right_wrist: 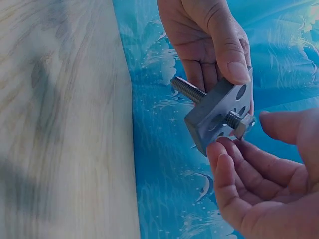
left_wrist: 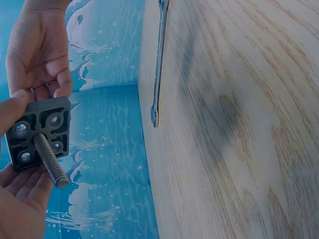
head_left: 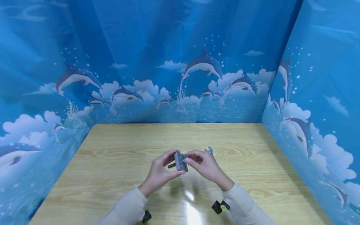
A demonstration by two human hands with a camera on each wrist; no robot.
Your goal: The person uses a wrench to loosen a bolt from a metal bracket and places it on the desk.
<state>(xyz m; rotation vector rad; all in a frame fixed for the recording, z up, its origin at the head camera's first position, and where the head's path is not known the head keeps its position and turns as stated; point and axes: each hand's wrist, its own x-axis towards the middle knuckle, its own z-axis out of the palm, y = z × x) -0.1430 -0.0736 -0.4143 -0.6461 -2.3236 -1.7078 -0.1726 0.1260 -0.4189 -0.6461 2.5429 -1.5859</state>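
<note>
My left hand (head_left: 158,172) grips a grey mounting plate (head_left: 180,162) by its edges, thumb on one side and fingers on the other. The plate has corner holes, and its ribbed back (left_wrist: 31,122) shows in the left wrist view. A long hex bolt (right_wrist: 233,119) runs through the middle, its threaded end (left_wrist: 50,162) sticking out well past the ribbed side. At the head side, my right hand (head_left: 203,164) has its thumb tip right by the bolt head and curled fingers (right_wrist: 227,172) beneath it, against the plate's lower edge. Both hands hold this above the table.
Beyond my right hand an open-end wrench (head_left: 209,150) lies on the wood-grain table (head_left: 118,150), partly hidden in the head view. Blue dolphin-print sheets (head_left: 157,37) stand along the table's back and both sides.
</note>
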